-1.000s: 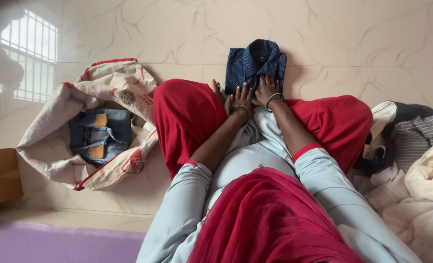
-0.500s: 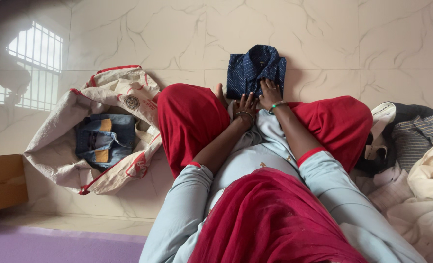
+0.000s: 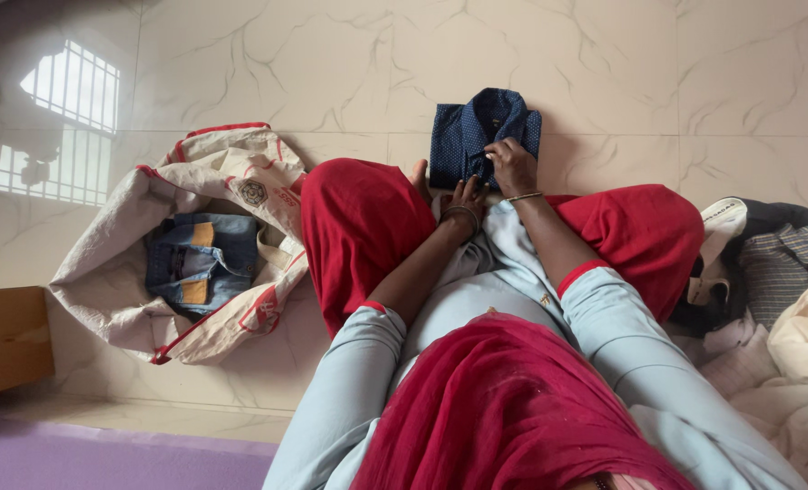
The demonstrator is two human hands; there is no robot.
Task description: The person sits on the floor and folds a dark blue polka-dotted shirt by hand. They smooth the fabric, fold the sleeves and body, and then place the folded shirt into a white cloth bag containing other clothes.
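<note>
**Hands on a folded shirt**

On the pale marble-patterned floor point(image 3: 331, 63), a cream woven sack point(image 3: 113, 272) holds denim. The folded navy dotted shirt point(image 3: 463, 136) lies before the knees. Right hand point(image 3: 511, 163) pinches its edge; left hand point(image 3: 463, 195) rests flat, fingers spread. Best pressed evenly.

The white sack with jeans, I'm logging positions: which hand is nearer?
Left. The left hand rests at the blue shirt's near edge, sack-side; the right hand lies farther.
</note>
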